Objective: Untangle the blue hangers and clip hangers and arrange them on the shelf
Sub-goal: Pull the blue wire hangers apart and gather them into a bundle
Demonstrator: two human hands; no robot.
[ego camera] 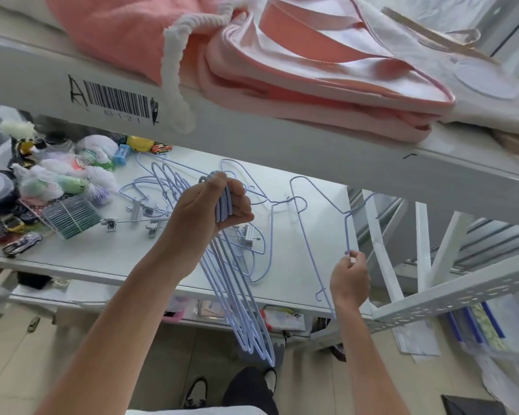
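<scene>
1. We see the left hand (pixel 219 202) w/ fingers curled tight round a bundle of blue hangers (pixel 240 298), held above the white shelf (pixel 108 259); their long ends hang down past its front edge.
2. The right hand (pixel 349 280), at the shelf's right end, pinches one blue hanger (pixel 315 250) between thumb & fingertips (its hook rests on the shelf).
3. More loose blue hangers (pixel 168 181) lie tangled w/ metal clip hangers (pixel 138 217) on the shelf, behind the left hand.
4. Toy cars (pixel 21 244), bagged items (pixel 51 181) & a banded card stack (pixel 71 215) sit at the shelf's left end.
5. Pink folded fabric (pixel 312 85) lies on the tier above the shelf.
</scene>
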